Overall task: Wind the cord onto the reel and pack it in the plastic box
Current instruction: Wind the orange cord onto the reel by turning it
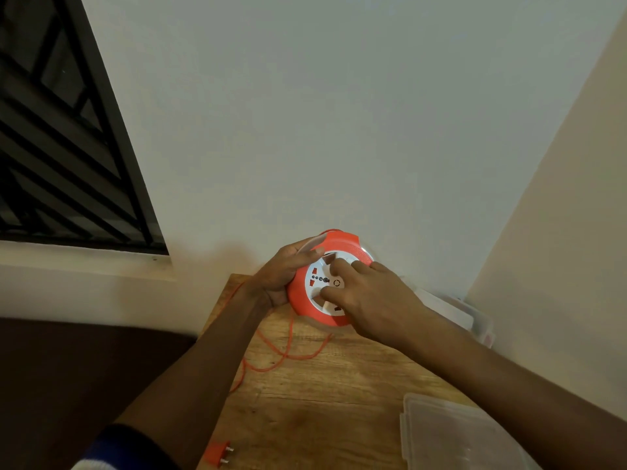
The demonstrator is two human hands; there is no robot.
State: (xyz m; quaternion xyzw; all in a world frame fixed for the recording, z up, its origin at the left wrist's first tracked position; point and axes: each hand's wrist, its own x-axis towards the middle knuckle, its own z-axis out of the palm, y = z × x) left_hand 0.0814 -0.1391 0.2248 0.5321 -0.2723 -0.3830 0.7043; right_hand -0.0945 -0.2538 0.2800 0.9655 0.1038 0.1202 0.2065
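Note:
An orange reel (342, 244) with a white socket face is held tilted above the far end of the wooden table (305, 412). My left hand (281, 273) grips its left rim. My right hand (369, 296) lies on the white face, with fingertips curled into its recesses. Loose orange cord (288, 347) trails from under the reel in loops across the table. Its orange plug (219, 452) lies at the near left edge. A clear plastic box (471, 317) stands against the wall behind my right wrist.
A clear plastic lid (451, 435) lies at the table's near right. Walls close the table in at the back and right. A dark barred window (68, 147) is at the left, and dark floor lies below it.

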